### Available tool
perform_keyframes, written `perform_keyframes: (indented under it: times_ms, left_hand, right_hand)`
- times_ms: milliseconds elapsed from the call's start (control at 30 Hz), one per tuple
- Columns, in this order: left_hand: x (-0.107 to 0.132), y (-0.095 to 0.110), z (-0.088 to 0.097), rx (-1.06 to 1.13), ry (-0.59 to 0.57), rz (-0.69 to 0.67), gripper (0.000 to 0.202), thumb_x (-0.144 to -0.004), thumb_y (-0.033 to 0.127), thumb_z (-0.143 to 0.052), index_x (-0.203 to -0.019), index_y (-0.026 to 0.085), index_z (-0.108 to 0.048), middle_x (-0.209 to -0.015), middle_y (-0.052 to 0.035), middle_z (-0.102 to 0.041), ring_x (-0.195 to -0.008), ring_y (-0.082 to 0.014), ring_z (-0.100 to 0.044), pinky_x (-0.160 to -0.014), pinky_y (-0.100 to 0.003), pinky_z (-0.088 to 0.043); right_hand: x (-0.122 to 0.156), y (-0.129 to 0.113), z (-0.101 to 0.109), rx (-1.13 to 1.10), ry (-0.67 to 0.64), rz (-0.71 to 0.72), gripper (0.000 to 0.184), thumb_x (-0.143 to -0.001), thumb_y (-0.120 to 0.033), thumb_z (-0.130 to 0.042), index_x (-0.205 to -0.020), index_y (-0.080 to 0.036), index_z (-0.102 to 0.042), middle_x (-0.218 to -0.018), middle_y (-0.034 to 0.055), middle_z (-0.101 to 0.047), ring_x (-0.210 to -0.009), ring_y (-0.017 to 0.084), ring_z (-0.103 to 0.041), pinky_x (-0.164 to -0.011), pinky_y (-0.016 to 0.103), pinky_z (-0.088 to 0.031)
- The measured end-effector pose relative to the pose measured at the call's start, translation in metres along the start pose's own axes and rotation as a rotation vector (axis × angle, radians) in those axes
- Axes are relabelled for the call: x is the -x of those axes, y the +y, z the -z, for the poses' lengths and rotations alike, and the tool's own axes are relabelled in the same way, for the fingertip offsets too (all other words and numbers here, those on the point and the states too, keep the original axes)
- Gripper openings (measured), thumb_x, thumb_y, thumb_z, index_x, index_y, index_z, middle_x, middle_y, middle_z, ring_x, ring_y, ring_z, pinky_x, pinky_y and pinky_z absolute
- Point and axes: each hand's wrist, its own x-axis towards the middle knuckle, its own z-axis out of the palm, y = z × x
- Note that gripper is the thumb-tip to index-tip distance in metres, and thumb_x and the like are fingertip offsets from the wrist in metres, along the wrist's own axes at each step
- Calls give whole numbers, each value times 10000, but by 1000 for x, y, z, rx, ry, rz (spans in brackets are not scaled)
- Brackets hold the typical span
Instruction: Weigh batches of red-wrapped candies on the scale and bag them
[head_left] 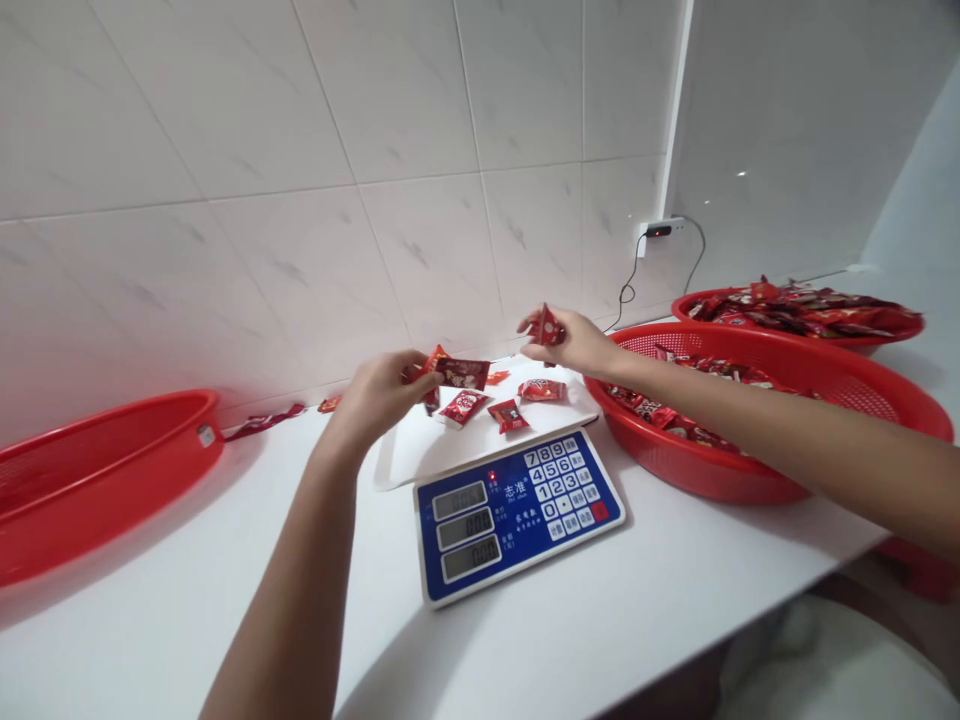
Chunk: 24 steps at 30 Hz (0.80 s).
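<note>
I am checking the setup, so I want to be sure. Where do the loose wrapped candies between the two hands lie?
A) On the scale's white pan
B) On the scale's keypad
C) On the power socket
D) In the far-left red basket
A: the wrapped red candies lie on the white pan of the digital scale.

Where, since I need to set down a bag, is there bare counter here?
Bare counter lies between the left basket and your left arm, and between the scale and the near right basket. The tray is crowded with candies, under your left hand and right hand.
</note>
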Motion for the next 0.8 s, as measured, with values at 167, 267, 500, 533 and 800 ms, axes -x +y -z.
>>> perform_keyframes:
  times_ms: [167, 267, 500, 533, 800]
  left_hand:
    - [-1, 6, -15, 3, 38, -11, 193, -811, 334, -599, -682, 201, -652, -593, 1, -603, -587, -169, -516, -551, -284, -298]
    - [-3, 6, -29, -34, 44, -4, 328, -798, 298, -614, -507, 203, -498, -476, 35, -411, -506, -142, -362, -533, -300, -220]
    - [-1, 11, -23, 12, 94, 11, 351, -869, 355, -552, -561, 194, -597, -506, 25, -485, -489, -126, -351, -524, -285, -236]
    - [0, 11, -18, 42, 133, 14, 331, -876, 345, -542, -598, 190, -635, -520, 16, -528, -488, -123, -361, -520, -277, -248]
    - [13, 14, 13, 221, 404, -47, 265, -857, 360, -585, -884, 168, -765, -658, -14, -659, -497, -85, -364, -493, -227, -271]
  right_hand:
    - [13, 20, 18, 36, 76, -59, 255, -734, -213, -760, -936, -200, -605, -815, 13, -629, -701, 155, -584, -654, 325, -499]
    - [15, 24, 17, 28, 52, -96, 261, -732, -218, -769, -937, -202, -608, -779, 3, -616, -653, 147, -569, -638, 331, -501]
    - [14, 24, 17, -5, 17, -50, 345, -687, -278, -816, -959, -201, -618, -784, 8, -621, -724, 173, -597, -650, 330, -501]
    - [14, 24, 17, -13, 27, -44, 359, -674, -278, -824, -957, -200, -617, -780, 6, -619, -718, 172, -595, -647, 331, -500]
    - [16, 26, 17, 14, 38, -61, 318, -697, -292, -803, -943, -205, -622, -779, 8, -622, -680, 161, -580, -642, 337, -496]
